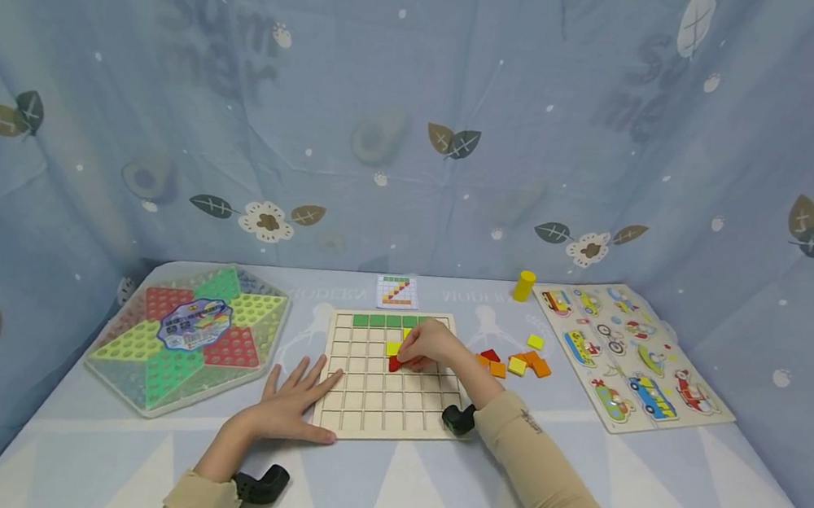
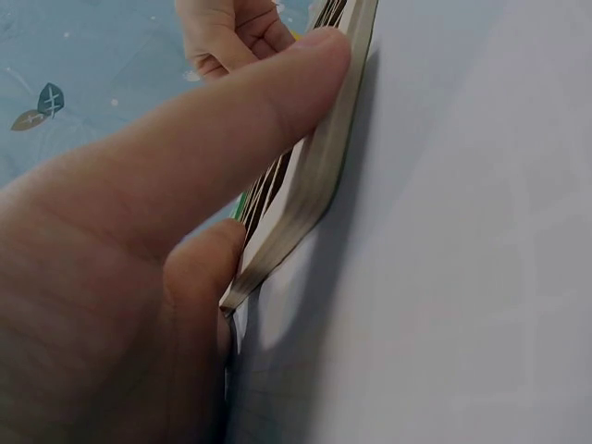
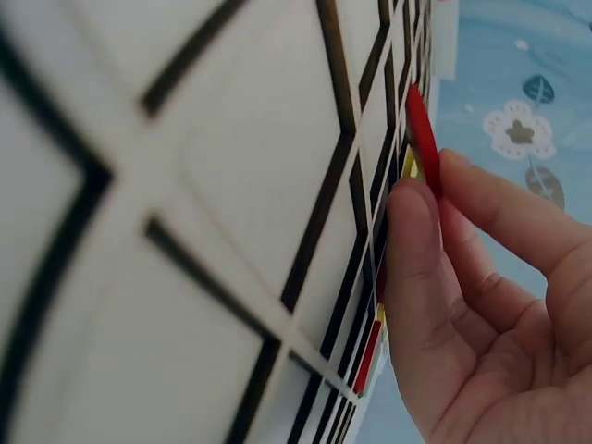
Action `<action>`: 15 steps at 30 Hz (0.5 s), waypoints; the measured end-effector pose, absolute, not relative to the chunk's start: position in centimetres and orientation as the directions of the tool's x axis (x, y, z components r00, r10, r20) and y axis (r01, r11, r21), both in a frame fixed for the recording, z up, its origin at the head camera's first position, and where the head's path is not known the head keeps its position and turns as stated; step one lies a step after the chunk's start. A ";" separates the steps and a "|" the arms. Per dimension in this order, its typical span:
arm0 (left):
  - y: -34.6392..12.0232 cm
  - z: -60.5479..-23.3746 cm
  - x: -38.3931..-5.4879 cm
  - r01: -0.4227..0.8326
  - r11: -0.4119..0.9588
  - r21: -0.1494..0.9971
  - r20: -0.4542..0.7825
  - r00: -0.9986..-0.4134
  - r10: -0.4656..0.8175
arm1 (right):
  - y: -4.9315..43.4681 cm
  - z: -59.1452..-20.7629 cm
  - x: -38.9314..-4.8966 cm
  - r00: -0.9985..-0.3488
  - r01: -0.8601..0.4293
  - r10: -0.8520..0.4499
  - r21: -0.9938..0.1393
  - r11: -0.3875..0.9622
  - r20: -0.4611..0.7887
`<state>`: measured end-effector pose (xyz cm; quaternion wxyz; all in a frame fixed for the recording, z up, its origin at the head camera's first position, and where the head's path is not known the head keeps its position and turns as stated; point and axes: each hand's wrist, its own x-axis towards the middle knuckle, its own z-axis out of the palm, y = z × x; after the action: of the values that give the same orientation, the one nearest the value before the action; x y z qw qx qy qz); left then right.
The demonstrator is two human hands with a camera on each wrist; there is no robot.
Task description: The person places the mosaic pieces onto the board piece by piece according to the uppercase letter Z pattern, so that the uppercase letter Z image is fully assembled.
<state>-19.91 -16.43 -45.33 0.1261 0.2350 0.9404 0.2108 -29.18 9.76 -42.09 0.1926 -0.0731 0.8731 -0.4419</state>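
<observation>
A wooden grid board (image 1: 392, 404) lies in front of me, with a row of green tiles (image 1: 386, 321) along its far side. Yellow tiles (image 1: 393, 348) and a red tile (image 1: 394, 364) sit around its upper middle. Between thumb and index finger, my right hand (image 1: 430, 346) pinches a red square tile (image 3: 424, 139), tilted close over the grid. My left hand (image 1: 295, 403) lies with spread fingers at the board's left side, its thumb on the near left corner. In the left wrist view, that thumb rests across the board's edge (image 2: 310, 171).
Loose orange (image 1: 541, 367), yellow (image 1: 535, 342) and red tiles (image 1: 490, 355) lie right of the board. A pattern card (image 1: 397, 292) and a yellow cylinder (image 1: 524, 286) stand farther back. A hexagonal game box (image 1: 168, 370) is at left, a picture puzzle board (image 1: 631, 374) at right.
</observation>
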 end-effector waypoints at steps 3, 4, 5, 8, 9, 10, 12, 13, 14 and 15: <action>-16.4 -45.3 -19.9 0.387 0.800 0.459 -0.137 -0.858 0.494 | 9.4 -42.0 -29.2 -0.913 0.020 -0.308 -0.783 0.622 -0.268; -16.4 -45.3 -19.9 0.388 0.799 0.460 -0.137 -0.858 0.495 | 9.3 -42.0 -29.2 -0.914 0.011 -0.309 -0.778 0.628 -0.263; -16.4 -45.2 -19.9 0.390 0.798 0.460 -0.136 -0.857 0.497 | 9.2 -42.1 -29.2 -0.915 0.000 -0.310 -0.769 0.639 -0.258; -16.4 -45.3 -19.9 0.388 0.798 0.461 -0.139 -0.857 0.497 | 9.0 -42.2 -29.3 -0.919 -0.044 -0.318 -0.742 0.669 -0.232; -16.4 -45.3 -19.9 0.388 0.798 0.461 -0.139 -0.857 0.497 | 9.0 -42.3 -29.3 -0.920 -0.065 -0.325 -0.731 0.679 -0.220; -16.4 -45.3 -19.9 0.386 0.799 0.462 -0.141 -0.857 0.496 | 9.0 -42.3 -29.3 -0.920 -0.085 -0.332 -0.721 0.688 -0.209; -16.5 -45.3 -19.9 0.381 0.799 0.465 -0.146 -0.857 0.494 | 8.9 -42.4 -29.4 -0.918 -0.117 -0.346 -0.699 0.705 -0.195; -16.5 -45.3 -19.9 0.379 0.799 0.467 -0.148 -0.857 0.493 | 8.8 -42.4 -29.4 -0.917 -0.132 -0.352 -0.689 0.713 -0.189; -16.4 -45.3 -19.9 0.375 0.800 0.469 -0.153 -0.858 0.491 | 8.8 -42.5 -29.4 -0.917 -0.136 -0.353 -0.682 0.718 -0.188; -16.4 -45.3 -19.9 0.375 0.800 0.468 -0.154 -0.857 0.491 | 8.8 -42.5 -29.4 -0.917 -0.137 -0.351 -0.679 0.721 -0.188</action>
<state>-19.91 -16.44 -45.31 0.1349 0.2306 0.9391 0.2162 -29.38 8.81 -42.48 0.1538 -0.1334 0.9148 -0.3488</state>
